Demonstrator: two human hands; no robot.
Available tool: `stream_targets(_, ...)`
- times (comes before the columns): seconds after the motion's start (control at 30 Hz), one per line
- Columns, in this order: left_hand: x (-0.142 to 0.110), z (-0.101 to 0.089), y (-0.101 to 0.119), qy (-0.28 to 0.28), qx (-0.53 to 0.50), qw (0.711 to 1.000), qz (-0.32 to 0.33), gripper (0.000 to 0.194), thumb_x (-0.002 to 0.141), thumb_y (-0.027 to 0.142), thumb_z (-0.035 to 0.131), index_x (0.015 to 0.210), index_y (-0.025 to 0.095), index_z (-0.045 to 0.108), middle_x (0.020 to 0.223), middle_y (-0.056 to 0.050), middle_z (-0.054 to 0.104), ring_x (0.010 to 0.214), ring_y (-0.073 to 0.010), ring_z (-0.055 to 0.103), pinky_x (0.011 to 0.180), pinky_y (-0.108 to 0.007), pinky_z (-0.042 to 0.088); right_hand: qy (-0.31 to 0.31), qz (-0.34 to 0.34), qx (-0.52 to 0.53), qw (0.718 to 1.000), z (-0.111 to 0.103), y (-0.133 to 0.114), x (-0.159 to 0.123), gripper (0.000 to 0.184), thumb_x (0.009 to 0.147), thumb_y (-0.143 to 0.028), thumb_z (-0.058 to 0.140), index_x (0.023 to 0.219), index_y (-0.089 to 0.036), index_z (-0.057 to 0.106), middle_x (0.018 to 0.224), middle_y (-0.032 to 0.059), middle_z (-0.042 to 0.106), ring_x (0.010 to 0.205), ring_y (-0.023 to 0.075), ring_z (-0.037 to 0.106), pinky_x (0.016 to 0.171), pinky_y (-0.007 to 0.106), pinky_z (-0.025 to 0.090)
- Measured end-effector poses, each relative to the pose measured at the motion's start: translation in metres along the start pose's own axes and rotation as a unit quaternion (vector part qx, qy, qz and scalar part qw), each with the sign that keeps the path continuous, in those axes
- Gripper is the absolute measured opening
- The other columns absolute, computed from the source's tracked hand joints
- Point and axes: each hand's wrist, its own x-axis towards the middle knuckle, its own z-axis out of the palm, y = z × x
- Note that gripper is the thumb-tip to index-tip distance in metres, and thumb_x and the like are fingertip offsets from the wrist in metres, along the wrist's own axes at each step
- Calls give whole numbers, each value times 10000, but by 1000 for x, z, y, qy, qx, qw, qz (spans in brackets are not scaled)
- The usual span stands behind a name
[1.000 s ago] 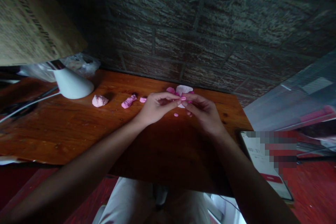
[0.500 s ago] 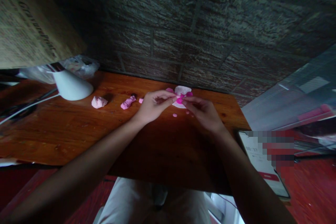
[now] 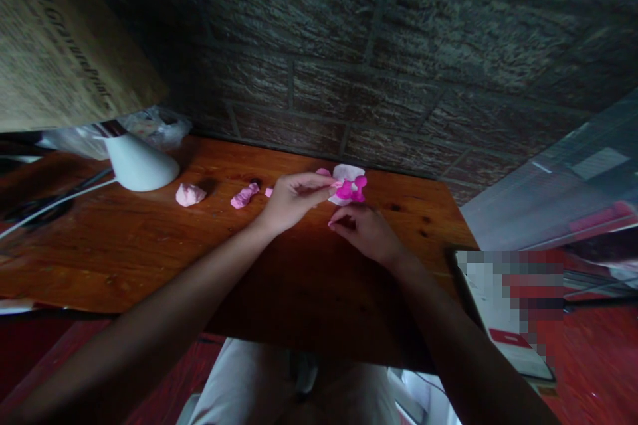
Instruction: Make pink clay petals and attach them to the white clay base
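My left hand [image 3: 294,200] pinches the pale pink end of a bright magenta flower-shaped piece [image 3: 355,190], which is held over a whitish-pink round sheet [image 3: 349,171]. Just nearer to me, my right hand [image 3: 367,231] has its thumb and forefinger closed at a small pink bit [image 3: 331,223] at the tabletop. Behind my left fingertips lies another pink piece [image 3: 323,172], partly covered. Left of that hand rest a lumpy pink strip [image 3: 244,195] and a crumpled pale pink lump [image 3: 190,194]. What the pink material is, I cannot make out.
A lamp with a white base [image 3: 142,163] and a printed paper-like shade [image 3: 64,53] stands at the left, its cable crossing the wooden table [image 3: 149,246]. Clear plastic bags [image 3: 159,126] sit behind it. A phone [image 3: 498,319] lies at the right corner; a brick wall [image 3: 319,66] rises behind.
My right hand has let go of the magenta piece and moved down toward me, to the small pink bit. My left hand has stayed in place with the magenta piece.
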Motion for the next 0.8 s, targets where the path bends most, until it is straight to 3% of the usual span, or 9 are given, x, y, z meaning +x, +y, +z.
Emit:
stream_targets(0.1,0,0,-2,-8,6,1000,5,250,758,362,871,935,191,828,1039,-87,823,958,-213,750,860,-331,589,12,8,65,998,-5,-3,1,72,832,-194,719,825,-229,781,870,29,798,774,175,706,779,327,529)
stream_targets(0.17,1,0,-3,-12,10,1000,12,257,753,362,873,932,183,830,1024,-89,826,935,-215,755,858,-334,597,52,28,133,989,-10,-7,2,91,821,-263,739,878,-228,801,899,29,808,789,178,711,771,322,534)
stream_targets(0.3,0,1,-6,-7,17,1000,24,254,761,356,864,946,185,835,1009,-82,829,907,-210,758,872,-343,605,136,92,294,942,-18,-17,3,255,742,-412,823,927,-236,822,887,23,803,766,171,688,653,283,515)
stream_targets(0.4,-1,2,-6,0,25,999,22,265,760,353,863,961,183,837,1009,-78,830,911,-215,760,895,-360,608,154,122,388,901,-17,-23,4,314,643,-420,903,887,-240,823,864,20,795,777,165,689,653,269,517)
stream_targets(0.5,-2,3,-7,-3,26,999,19,271,763,351,861,969,176,837,1022,-80,829,938,-223,764,945,-380,600,159,130,414,887,-15,-25,5,342,611,-417,930,884,-242,823,886,20,793,786,159,680,654,266,511)
stream_targets(0.8,-1,4,-7,-12,35,998,50,275,768,380,858,941,168,833,996,-81,830,934,-221,769,921,-361,613,153,134,411,889,-13,-28,4,348,632,-431,919,896,-231,814,791,-10,740,657,106,567,603,249,447)
